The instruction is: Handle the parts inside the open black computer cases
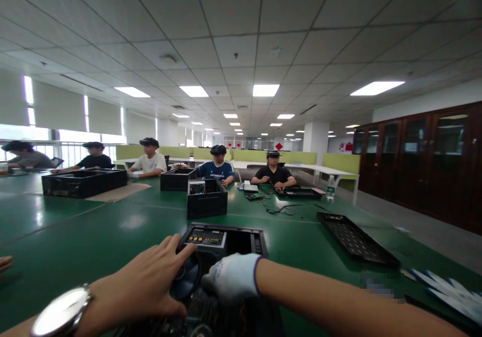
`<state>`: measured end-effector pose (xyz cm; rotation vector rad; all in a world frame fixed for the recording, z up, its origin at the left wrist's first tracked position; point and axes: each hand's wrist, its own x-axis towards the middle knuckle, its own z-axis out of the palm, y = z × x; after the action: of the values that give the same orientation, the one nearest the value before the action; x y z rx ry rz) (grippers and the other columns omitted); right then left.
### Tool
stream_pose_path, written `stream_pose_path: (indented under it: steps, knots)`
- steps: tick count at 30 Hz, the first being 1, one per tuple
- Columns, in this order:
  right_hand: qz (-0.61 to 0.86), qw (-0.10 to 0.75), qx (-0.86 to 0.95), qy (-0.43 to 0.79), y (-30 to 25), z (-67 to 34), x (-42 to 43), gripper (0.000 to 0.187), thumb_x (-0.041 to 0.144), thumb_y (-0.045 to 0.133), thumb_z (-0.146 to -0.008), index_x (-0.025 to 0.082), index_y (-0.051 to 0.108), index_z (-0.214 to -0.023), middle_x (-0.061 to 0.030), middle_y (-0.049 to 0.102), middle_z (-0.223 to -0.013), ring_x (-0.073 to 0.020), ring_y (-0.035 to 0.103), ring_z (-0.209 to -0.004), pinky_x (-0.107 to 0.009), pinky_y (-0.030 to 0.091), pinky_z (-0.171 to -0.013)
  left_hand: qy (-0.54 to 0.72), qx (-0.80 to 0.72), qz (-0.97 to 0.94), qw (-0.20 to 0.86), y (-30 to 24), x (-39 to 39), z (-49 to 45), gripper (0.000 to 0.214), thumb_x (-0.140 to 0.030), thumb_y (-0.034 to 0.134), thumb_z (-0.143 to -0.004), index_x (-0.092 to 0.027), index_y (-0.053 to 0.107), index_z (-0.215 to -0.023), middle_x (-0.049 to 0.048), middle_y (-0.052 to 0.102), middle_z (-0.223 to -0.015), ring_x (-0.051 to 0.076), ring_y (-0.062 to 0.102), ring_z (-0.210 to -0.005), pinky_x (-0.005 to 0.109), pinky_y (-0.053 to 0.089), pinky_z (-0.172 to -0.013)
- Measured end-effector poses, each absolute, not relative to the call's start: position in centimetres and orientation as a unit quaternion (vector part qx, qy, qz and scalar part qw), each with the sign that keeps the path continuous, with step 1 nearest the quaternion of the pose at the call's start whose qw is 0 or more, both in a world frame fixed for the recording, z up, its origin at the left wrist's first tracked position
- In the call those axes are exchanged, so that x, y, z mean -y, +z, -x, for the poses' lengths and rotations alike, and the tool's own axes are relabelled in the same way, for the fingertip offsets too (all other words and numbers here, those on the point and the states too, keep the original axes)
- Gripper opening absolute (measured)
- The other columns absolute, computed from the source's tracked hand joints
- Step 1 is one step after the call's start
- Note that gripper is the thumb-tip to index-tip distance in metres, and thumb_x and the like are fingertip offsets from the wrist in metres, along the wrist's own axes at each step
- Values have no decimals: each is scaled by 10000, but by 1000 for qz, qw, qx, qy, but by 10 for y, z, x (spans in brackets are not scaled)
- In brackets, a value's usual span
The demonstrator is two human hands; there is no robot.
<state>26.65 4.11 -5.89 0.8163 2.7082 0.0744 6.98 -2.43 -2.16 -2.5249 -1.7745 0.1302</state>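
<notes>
An open black computer case (226, 241) lies on the green table (94, 236) right in front of me, with a power supply label and a fan showing inside. My bare left hand (146, 282), a watch on its wrist, rests flat on the case's left edge over the fan, fingers spread. My right hand (231, 276) wears a white glove and reaches down into the case; its fingers are curled downward and what they touch is hidden.
A black side panel (356, 239) lies to the right, white gloves (448, 289) near it. Another black case (207, 199) stands ahead, black trays (85, 181) further left. Several people sit working at the table's far side. Dark cabinets (422, 156) line the right wall.
</notes>
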Motion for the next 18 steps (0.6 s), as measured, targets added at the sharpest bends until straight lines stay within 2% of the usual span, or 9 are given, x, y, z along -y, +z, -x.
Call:
stream_pose_path:
  steps: [1, 3, 5, 7, 10, 12, 14, 18]
  knots:
    - [-288, 117, -950, 25, -47, -288, -32, 358, 305, 672, -824, 197, 672, -1166, -122, 746, -1064, -316, 730, -898, -391, 599, -701, 40, 557, 829, 30, -22, 22, -74, 1079, -522, 806, -643, -173, 337, -1549, 270, 275, -1606, 445, 297, -1471, 560, 330, -1174]
    - [-303, -38, -952, -20, -32, -330, -11, 401, 270, 674, -835, 199, 624, -1226, -111, 713, -1155, -282, 695, -1009, -377, 570, -866, 33, 520, 853, 39, -27, 15, -83, 998, -514, 806, -643, -191, 416, -1504, 251, 317, -1591, 439, 331, -1457, 566, 356, -1157]
    - [-335, -205, -917, -67, -32, -368, 10, 384, 236, 632, -867, 221, 592, -1249, -83, 680, -1205, -228, 645, -1092, -341, 506, -989, 25, 488, 871, 47, -37, 6, -92, 957, -515, 814, -639, -185, 463, -1467, 253, 376, -1552, 430, 389, -1424, 554, 387, -1138]
    - [-365, -302, -880, -42, -45, -397, 25, 301, 226, 532, -916, 238, 600, -1210, -98, 639, -1263, -233, 597, -1156, -374, 472, -1038, 24, 466, 883, 53, -55, -5, -100, 959, -509, 838, -624, -174, 483, -1449, 263, 429, -1508, 429, 434, -1392, 549, 408, -1123]
    - [-397, -334, -854, 40, -81, -421, 33, 292, 231, 394, -973, 264, 638, -1131, -122, 588, -1335, -278, 573, -1192, -450, 470, -1035, 44, 446, 892, 63, -87, -18, -107, 956, -447, 884, -600, -193, 501, -1438, 268, 405, -1531, 452, 382, -1422, 608, 360, -1141]
    - [-430, -352, -830, 47, -103, -422, 27, 327, 267, 360, -1000, 284, 624, -1192, -121, 568, -1366, -290, 576, -1194, -462, 481, -1027, 48, 444, 893, 63, -98, -16, -110, 914, -383, 880, -632, -223, 496, -1446, 252, 297, -1602, 456, 280, -1474, 651, 277, -1174]
    - [-474, -395, -787, 12, -119, -414, 13, 355, 334, 352, -1019, 287, 552, -1308, -128, 544, -1402, -301, 562, -1232, -475, 481, -1049, 26, 454, 890, 33, -94, -2, -112, 835, -372, 826, -718, -258, 473, -1466, 201, 228, -1644, 421, 214, -1507, 644, 223, -1204]
    - [-534, -487, -687, -80, -128, -380, -17, 475, 460, 272, -1041, 250, 333, -1463, -155, 547, -1399, -299, 525, -1311, -494, 452, -1110, -16, 460, 885, -72, -54, 50, -112, 622, -434, 676, -876, -326, 476, -1455, 96, 387, -1596, 340, 352, -1469, 549, 353, -1194]
